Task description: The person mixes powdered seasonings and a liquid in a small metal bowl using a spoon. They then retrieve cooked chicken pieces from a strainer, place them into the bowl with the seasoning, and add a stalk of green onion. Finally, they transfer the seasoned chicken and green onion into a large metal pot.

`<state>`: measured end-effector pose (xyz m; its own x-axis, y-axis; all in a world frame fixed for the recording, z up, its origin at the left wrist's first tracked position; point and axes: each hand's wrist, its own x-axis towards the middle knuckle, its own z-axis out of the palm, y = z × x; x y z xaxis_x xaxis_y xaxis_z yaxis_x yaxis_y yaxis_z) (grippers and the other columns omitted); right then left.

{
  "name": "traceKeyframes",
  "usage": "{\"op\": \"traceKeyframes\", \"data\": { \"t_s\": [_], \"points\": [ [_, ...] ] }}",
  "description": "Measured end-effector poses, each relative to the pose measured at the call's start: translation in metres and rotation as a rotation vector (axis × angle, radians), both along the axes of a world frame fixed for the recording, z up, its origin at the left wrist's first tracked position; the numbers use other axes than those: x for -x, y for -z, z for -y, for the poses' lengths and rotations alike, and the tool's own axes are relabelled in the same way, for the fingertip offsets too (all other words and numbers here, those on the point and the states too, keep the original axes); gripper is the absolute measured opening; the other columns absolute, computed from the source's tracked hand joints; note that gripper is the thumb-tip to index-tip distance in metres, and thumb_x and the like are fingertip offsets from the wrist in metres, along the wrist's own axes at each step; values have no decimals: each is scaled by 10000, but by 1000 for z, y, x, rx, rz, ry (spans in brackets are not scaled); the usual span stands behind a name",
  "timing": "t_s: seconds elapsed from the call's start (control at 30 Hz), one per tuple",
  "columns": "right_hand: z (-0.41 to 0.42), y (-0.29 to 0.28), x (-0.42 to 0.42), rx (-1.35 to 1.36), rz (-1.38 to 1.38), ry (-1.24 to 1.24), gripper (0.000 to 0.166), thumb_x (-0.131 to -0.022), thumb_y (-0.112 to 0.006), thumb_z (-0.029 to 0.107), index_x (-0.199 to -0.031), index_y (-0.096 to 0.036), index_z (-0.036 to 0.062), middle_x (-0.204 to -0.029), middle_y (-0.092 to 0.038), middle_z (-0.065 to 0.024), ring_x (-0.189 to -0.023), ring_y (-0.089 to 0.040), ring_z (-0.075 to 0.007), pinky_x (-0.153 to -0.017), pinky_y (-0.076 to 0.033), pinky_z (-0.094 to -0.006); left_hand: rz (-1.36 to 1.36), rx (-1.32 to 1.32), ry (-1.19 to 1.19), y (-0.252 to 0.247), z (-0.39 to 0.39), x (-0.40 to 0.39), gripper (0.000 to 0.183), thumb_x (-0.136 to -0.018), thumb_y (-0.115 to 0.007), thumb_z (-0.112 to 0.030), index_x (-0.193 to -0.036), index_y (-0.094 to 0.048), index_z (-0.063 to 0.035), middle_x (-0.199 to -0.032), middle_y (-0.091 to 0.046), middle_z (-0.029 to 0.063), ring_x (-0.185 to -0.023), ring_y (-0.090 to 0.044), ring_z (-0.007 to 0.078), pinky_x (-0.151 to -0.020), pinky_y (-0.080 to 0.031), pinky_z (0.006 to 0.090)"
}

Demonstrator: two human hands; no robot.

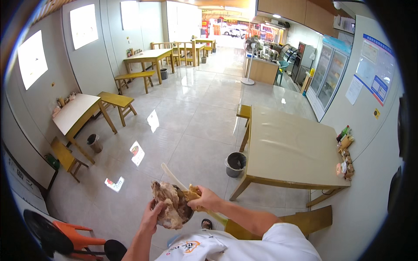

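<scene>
In front of my body, a round dark bowl (188,216) is heaped with large chunks of pale raw-looking meat and bone (171,212). My left hand (153,213) grips its left side, thumb resting against the meat. My right hand (207,199) is closed at the opposite side around a knobbly yellow-brown piece (192,193) that looks like ginger. A long white-to-green stalk (171,173), like a leek or scallion, runs beneath that hand and sticks out both ways. Most of the bowl is hidden by its contents and my hands.
On the right stands a covered table (294,143) with condiments (345,153) by the wall; a bin (235,164) is beside its leg. A wooden bench (313,220) is close on my right. An orange stool (76,236) and black fan (49,233) stand at lower left.
</scene>
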<state>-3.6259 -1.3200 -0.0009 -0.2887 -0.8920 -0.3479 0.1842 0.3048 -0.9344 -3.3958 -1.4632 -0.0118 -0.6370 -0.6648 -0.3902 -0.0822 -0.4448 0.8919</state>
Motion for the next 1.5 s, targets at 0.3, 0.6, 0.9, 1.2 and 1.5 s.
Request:
{"op": "traceKeyframes", "data": {
  "t_s": [0.3, 0.6, 0.9, 1.2, 1.5],
  "points": [
    [155, 3, 170, -5, 70, 94, 672, -745, -859, 128, -1289, -501, -34, -1179, -629, -122, -1032, -623, -198, -894, -534, -347, -35, 17, 151, -13, 169, 182, 628, -966, -663, -332, -1428, -423, 20, -1296, -595, 116, -1157, -601, 188, -964, -521, 359],
    [241, -5, 361, 67, 113, 413, 629, -754, -843, 61, -1277, -505, -25, -1152, -632, -113, -1033, -630, -195, -891, -545, -355, -67, 9, 448, -18, 316, 433, 589, -977, -653, -319, -1401, -453, 37, -1234, -631, 117, -1075, -647, 170, -890, -559, 309],
    [308, 14, 595, 63, 99, 565, 577, -761, -837, 50, -1243, -525, -11, -1119, -638, -93, -979, -647, -186, -852, -560, -341, 6, -10, 570, 3, 407, 703, 736, -911, -733, -341, -1423, -405, 73, -1269, -597, 166, -1119, -624, 200, -910, -547, 333],
    [348, 4, 825, 38, 129, 607, 621, -745, -843, 77, -1256, -510, -43, -1126, -632, -125, -980, -642, -196, -824, -565, -349, -29, -94, 649, -2, 456, 944, 750, -926, -723, -349, -1438, -381, 78, -1283, -595, 168, -1148, -611, 210, -959, -525, 339],
    [355, 2, 1037, 54, 70, 873, 589, -757, -820, 10, -1251, -503, -47, -1116, -637, -114, -986, -645, -194, -849, -557, -338, -42, 23, 859, -13, 474, 1215, 707, -922, -718, -343, -1416, -431, 76, -1256, -615, 172, -1111, -631, 206, -927, -537, 346]
  ]
}}
